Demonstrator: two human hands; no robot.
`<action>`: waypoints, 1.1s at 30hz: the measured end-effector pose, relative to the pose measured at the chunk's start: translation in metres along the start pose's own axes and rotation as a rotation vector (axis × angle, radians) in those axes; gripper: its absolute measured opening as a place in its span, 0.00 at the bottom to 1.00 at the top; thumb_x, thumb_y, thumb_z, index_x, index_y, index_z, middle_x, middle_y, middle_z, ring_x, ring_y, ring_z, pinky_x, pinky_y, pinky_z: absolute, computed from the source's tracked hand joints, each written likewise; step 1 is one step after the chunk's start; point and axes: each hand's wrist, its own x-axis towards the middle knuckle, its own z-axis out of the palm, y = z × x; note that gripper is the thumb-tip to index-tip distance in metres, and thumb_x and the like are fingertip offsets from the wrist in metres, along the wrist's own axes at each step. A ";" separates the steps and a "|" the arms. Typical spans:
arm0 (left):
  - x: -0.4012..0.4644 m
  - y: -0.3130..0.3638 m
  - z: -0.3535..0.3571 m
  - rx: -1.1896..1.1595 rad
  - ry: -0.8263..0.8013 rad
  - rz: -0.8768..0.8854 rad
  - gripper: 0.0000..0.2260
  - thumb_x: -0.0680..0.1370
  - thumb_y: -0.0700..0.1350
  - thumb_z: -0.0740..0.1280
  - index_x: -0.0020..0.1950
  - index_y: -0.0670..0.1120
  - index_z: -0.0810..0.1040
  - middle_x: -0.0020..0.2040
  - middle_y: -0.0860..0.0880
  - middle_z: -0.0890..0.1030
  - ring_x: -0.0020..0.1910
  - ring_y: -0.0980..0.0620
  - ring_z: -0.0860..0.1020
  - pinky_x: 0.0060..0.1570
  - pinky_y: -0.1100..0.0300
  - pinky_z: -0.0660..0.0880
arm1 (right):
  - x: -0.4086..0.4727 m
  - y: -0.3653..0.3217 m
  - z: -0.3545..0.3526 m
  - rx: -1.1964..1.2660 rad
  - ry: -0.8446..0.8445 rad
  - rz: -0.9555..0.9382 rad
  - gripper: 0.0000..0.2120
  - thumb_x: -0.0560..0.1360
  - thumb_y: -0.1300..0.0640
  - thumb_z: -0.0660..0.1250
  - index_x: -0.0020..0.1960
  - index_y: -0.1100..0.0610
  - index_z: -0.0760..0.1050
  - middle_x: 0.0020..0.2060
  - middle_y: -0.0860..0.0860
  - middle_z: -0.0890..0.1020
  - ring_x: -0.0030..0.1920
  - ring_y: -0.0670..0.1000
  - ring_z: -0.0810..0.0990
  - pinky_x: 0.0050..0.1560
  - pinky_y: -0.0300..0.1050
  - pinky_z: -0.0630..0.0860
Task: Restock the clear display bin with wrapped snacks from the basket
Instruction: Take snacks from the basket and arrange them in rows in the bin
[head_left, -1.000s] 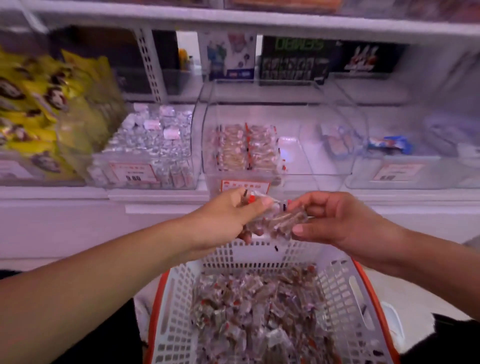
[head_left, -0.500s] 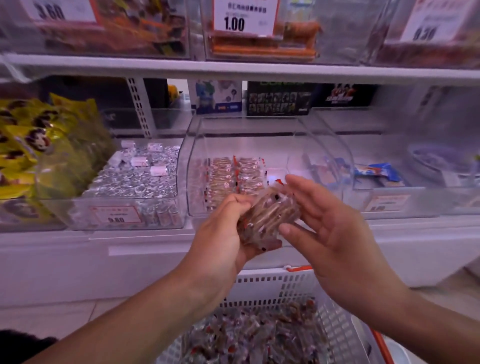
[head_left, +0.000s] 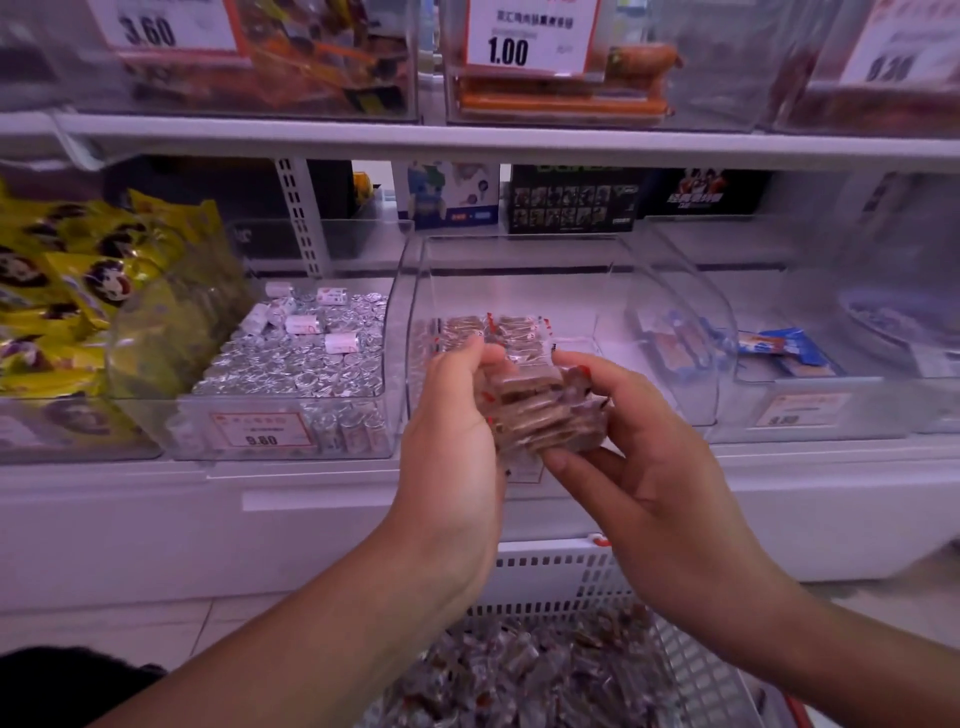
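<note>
A stack of brown wrapped snacks (head_left: 545, 415) is held between both hands in front of the clear display bin (head_left: 519, 260). My left hand (head_left: 457, 447) grips the stack from the left, thumb over its top. My right hand (head_left: 628, 467) cups it from the right and below. Behind the hands, a short row of the same snacks (head_left: 498, 330) lies on the bin's floor. The white basket (head_left: 550, 571) with an orange rim stands below, holding several more wrapped snacks (head_left: 535, 675).
A bin of silver-wrapped sweets (head_left: 301, 364) stands to the left, yellow packets (head_left: 78, 291) beyond it. Clear bins with blue-wrapped items (head_left: 779, 348) stand to the right. An upper shelf (head_left: 467, 137) carries bins with price tags.
Both hands rose with the snack stack from just above the basket to the front of the clear bin. The view tilted upward, showing the upper shelf.
</note>
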 end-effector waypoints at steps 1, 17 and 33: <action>0.002 0.000 -0.001 0.033 -0.034 0.006 0.13 0.83 0.52 0.57 0.47 0.48 0.77 0.48 0.42 0.79 0.50 0.44 0.77 0.57 0.43 0.72 | 0.003 0.000 -0.001 0.041 0.006 0.019 0.26 0.75 0.69 0.68 0.69 0.52 0.69 0.62 0.55 0.76 0.62 0.52 0.78 0.64 0.49 0.76; 0.012 0.000 -0.002 0.211 -0.170 0.027 0.12 0.78 0.55 0.67 0.58 0.52 0.73 0.48 0.50 0.82 0.44 0.52 0.80 0.48 0.53 0.77 | 0.016 -0.008 -0.016 -0.087 -0.002 -0.024 0.19 0.70 0.57 0.76 0.57 0.48 0.73 0.50 0.50 0.84 0.50 0.53 0.84 0.53 0.52 0.80; 0.021 -0.004 0.006 0.451 -0.196 0.130 0.11 0.81 0.51 0.63 0.62 0.50 0.75 0.57 0.45 0.82 0.56 0.46 0.82 0.60 0.43 0.77 | 0.050 -0.027 -0.037 -0.631 -0.095 -0.134 0.18 0.64 0.61 0.77 0.52 0.51 0.80 0.43 0.43 0.82 0.45 0.44 0.80 0.44 0.36 0.76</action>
